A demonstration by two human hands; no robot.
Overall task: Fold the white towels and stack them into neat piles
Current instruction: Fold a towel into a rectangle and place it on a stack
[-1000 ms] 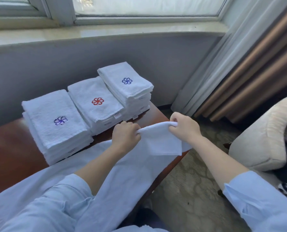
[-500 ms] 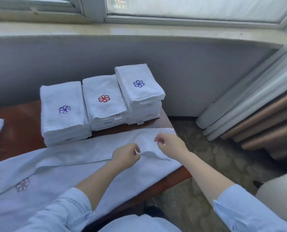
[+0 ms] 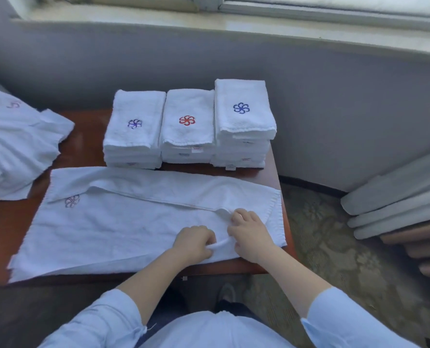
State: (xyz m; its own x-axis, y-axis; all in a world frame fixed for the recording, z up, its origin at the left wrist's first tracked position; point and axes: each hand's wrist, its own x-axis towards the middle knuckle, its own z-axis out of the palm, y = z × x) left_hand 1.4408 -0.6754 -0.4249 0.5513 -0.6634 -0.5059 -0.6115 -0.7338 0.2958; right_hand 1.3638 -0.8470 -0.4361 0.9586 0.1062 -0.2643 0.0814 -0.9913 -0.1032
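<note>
Pinching a small ridge of cloth between both hands, I have the towel (image 3: 123, 222) spread long across the front of the table (image 3: 88, 136). My left hand (image 3: 193, 241) is curled tight, fingers and thumb nipping the ridge from its left end. My right hand (image 3: 250, 233) meets it from the other side, thumb at the ridge, while its bent fingers rest on the cloth by the end of a long flap. That flap is folded over from the far edge and runs most of the towel's length. A faint purple mark shows near the towel's left end. The right end lies just at the table's right edge.

Behind the towel stand three folded piles in a row, touching side by side: the purple pile (image 3: 136, 126), the red pile (image 3: 187, 121) and the blue pile (image 3: 244, 109), which is the tallest. A loose heap (image 3: 15, 146) of unfolded towels lies at the table's left end, apart from the spread one. Past the table's right side are patterned carpet (image 3: 316, 247) and a curtain (image 3: 397, 204).
</note>
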